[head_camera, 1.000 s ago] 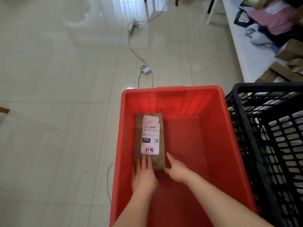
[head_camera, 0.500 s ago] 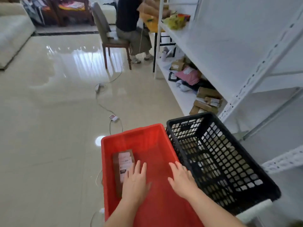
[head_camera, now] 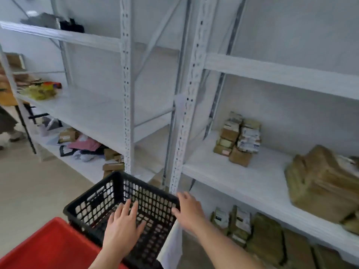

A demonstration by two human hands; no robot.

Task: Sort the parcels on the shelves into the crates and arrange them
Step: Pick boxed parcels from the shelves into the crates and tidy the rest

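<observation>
My left hand (head_camera: 122, 228) hovers with spread fingers over the black lattice crate (head_camera: 93, 206) and holds nothing. My right hand (head_camera: 189, 210) is at the crate's right corner, fingers relaxed and empty. The red crate (head_camera: 48, 247) shows only its corner at the bottom left; its inside is out of view. On the white shelf (head_camera: 223, 171) to the right stand a stack of small brown labelled parcels (head_camera: 238, 140) and a heap of brown padded envelopes (head_camera: 320, 183). More brown parcels (head_camera: 240, 224) stand on the shelf below.
White metal uprights (head_camera: 186, 105) divide the shelving. The left bay holds mixed bags and boxes (head_camera: 85, 146) low down and a yellow packet (head_camera: 41, 91) higher up. A person's leg and shoe (head_camera: 11, 133) show at the far left on the beige floor.
My view has swung up and right from the red crate to the shelves. Both hands left the brown parcel in the red crate and now hover over the black crate, empty.
</observation>
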